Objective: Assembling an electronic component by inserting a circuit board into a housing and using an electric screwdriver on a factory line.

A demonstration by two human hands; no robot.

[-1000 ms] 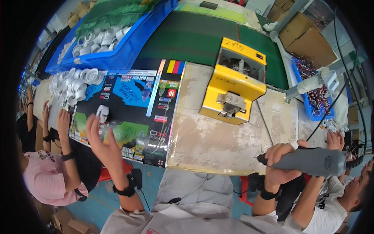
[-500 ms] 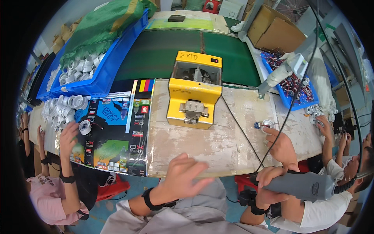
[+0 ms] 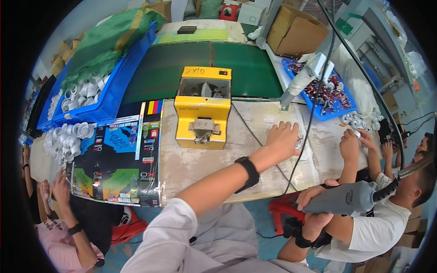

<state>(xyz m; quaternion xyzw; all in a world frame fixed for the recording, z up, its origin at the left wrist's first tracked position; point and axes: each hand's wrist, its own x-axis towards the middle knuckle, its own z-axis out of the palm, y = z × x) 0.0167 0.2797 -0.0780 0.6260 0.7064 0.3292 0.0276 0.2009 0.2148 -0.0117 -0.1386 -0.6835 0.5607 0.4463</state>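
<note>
My left hand (image 3: pixel 282 139) reaches far across to the right and lies flat on the worn tabletop (image 3: pixel 191 168), fingers spread, its fingertips beside a small metal part (image 3: pixel 299 144). A black band sits on that wrist. Low at the right, off the table's front edge, my right hand (image 3: pixel 314 200) grips a grey electric screwdriver (image 3: pixel 346 200); its black cable (image 3: pixel 314 104) rises over the table. A yellow box-shaped machine (image 3: pixel 202 113) stands left of my left hand.
A co-worker in a white shirt sits at the right, hands (image 3: pixel 353 143) on the table. Another person's hand (image 3: pixel 59 184) is at the left by a printed cardboard sheet (image 3: pixel 118 159). Blue bins hold white rings (image 3: pixel 86 95) and small red parts (image 3: pixel 325 91). A green belt (image 3: pixel 182 68) runs behind.
My left hand has swung from the printed sheet at the left across my body to the table's right side. The screwdriver in my right hand has dropped lower.
</note>
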